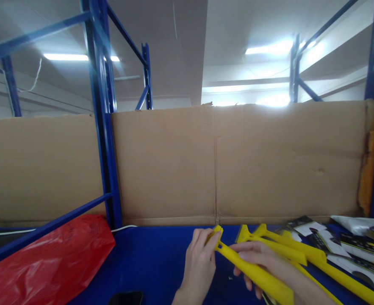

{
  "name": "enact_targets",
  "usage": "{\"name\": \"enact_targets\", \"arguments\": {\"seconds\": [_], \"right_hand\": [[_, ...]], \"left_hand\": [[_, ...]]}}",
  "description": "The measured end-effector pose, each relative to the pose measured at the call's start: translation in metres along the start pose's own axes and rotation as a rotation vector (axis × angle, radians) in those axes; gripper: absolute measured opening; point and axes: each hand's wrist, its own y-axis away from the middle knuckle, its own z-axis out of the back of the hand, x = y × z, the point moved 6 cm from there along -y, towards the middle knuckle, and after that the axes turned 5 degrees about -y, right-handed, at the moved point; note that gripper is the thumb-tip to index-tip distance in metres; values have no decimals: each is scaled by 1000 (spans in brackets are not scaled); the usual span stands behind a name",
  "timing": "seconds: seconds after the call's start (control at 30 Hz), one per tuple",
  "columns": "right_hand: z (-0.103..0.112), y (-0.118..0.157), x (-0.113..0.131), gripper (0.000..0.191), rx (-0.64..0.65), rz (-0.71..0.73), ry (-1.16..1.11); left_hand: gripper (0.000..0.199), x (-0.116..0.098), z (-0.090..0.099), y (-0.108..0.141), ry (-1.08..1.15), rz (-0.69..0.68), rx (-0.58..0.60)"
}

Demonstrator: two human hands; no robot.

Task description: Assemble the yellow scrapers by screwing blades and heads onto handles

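A yellow plastic scraper with a flared head and a thick handle slants between my hands, its handle end toward me on the right. My left hand is closed around the head, fingers covering most of it. Around the middle of the handle curls my right hand, its fingertips showing below the shaft. More yellow scrapers of the same form lie just beyond and to the right, partly hidden behind my right hand and forearm.
Black-and-white printed packages and clear plastic wrap lie at the right. A red plastic bag sits at the left. A dark phone-like object rests at the near edge. Cardboard and blue rack posts stand behind the blue surface.
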Motion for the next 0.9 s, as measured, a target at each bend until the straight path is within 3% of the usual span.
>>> {"name": "enact_targets", "arguments": {"seconds": [0.2, 0.4, 0.53, 0.67, 0.9], "right_hand": [[1, -6, -8, 54, -75, 16, 150], [2, -8, -13, 54, -112, -8, 194], [-5, -8, -11, 57, -98, 22, 209], [-11, -8, -11, 58, -98, 31, 231], [-12, -8, -13, 59, -139, 27, 260]], "left_hand": [[82, 24, -8, 3, 193, 220, 140], [76, 31, -15, 7, 560, 448, 321], [47, 27, -9, 0, 558, 557, 141], [38, 26, -7, -1, 473, 615, -7], [20, 25, -4, -1, 460, 602, -61]]}}
